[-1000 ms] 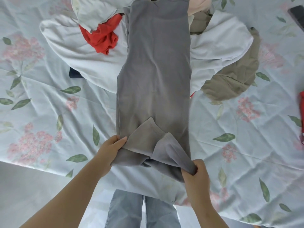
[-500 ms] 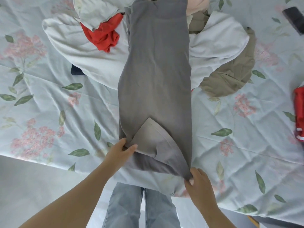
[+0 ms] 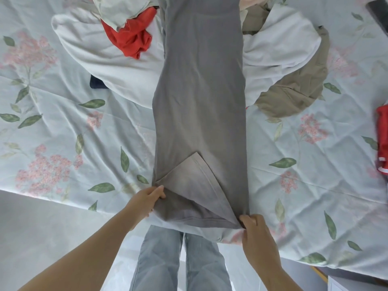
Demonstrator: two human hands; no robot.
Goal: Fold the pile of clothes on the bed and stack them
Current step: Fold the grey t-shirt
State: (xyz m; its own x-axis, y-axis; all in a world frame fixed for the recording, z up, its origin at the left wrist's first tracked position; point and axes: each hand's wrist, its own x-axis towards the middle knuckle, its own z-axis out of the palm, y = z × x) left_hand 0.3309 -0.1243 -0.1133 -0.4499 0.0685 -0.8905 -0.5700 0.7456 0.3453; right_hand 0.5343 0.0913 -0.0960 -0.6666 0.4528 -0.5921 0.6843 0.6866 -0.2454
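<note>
Grey garment: on my feed the garment lay long and flat down the middle of the bed, its far end over the pile and its near end at the bed's edge.
Flap: I saw a three-cornered flap turned back at the near end, showing a paler side.
Left hand: the left hand held the garment's near left corner, fingers curled over the cloth edge.
Right hand: the right hand pinched the near right corner between thumb and bent fingers.
Pile: I made out a white piece, a crumpled red piece on it, and a khaki piece on the right, all partly under the garment.
Edges: a red cloth sat at the right border, well apart from the pile.
Below: jeans showed between the arms.
</note>
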